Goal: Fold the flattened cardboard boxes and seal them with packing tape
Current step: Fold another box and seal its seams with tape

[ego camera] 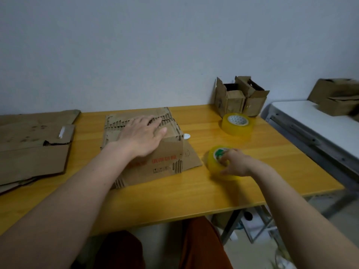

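Head view showed the left hand (142,135) lying flat, fingers straight and spread a little, pressing down on the top of a folded cardboard box (149,150) near the middle of the yellow wooden table (174,199). The fingertips reached to the far flaps, whose cut edges were toothed. Red printing ran along the near face of the box, and a loose flap stuck out flat on the table at its right side. A small white object (186,136) sat just beside the box's right far corner.

The right hand (234,162) had its fingers curled over a roll of yellowish packing tape (215,164), the fingertips at the core with its green and white label and the thumb against the near outer side. The roll lay flat on the table, just right of the box's loose flap.

A second roll of tape (238,124) lay flat farther back, well apart from the hand. Behind it, against the wall, stood two small open boxes (240,99), flaps up, touching each other.

On the left part of the table lay a stack of flattened cardboard (33,146), torn at one seam, with a strip of white tape on it. To the right of the table stood a white surface (310,121) bearing more cardboard boxes (338,96). Below the table edge the person's rust-coloured trousers (200,247) showed.
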Demonstrator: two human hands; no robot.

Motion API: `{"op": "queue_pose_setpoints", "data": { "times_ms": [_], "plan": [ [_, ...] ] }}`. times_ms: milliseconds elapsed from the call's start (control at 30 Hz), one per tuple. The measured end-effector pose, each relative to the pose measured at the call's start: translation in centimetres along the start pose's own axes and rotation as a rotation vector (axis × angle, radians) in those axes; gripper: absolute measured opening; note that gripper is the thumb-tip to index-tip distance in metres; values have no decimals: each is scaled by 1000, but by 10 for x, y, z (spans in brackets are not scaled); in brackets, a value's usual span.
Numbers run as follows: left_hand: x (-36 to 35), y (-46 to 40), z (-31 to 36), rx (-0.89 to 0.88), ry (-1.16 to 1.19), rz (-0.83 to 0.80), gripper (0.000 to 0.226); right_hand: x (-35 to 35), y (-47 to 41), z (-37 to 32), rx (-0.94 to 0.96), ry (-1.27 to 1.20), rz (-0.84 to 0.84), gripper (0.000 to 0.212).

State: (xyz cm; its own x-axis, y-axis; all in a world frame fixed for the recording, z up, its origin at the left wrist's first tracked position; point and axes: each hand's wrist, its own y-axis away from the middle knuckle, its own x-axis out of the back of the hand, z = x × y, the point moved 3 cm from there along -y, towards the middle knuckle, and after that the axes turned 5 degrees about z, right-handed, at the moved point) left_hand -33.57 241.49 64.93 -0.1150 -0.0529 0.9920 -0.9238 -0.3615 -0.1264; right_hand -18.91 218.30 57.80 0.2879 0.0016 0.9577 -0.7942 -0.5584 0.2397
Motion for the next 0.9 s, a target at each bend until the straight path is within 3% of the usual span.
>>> {"op": "queue_pose_setpoints", "data": {
  "times_ms": [133, 267, 367, 500, 567, 633, 767, 867, 900],
  "plan": [
    [2, 0, 3, -18, 32, 7, 58, -14, -2, 4, 18, -44, 100, 15],
    [5, 1, 5, -12, 138, 62, 56, 6, 11, 5, 89, -413, 312, 25],
    [7, 0, 0, 46, 343, 68, 66, 41, 35, -15, 279, -876, 377, 10],
    [18, -5, -9, 49, 771, 52, 94, 84, 53, -55, 478, -1074, 348, 20],
    [22, -3, -14, 0, 1012, 47, 89, 100, 55, -74, 542, -1087, 343, 21],
    [25, -2, -21, -33, 1231, 108, 67, 111, 53, -92, 586, -1036, 338, 21],
    [24, 1, -36, 41, 1557, 266, 35, 124, 43, -126, 622, -833, 333, 19],
    [18, -2, -43, 164, 1574, 390, 8, 131, 33, -145, 634, -687, 368, 19],
    [15, -4, -46, 221, 1563, 438, 11, 133, 30, -150, 632, -654, 363, 21]
  ]
}}
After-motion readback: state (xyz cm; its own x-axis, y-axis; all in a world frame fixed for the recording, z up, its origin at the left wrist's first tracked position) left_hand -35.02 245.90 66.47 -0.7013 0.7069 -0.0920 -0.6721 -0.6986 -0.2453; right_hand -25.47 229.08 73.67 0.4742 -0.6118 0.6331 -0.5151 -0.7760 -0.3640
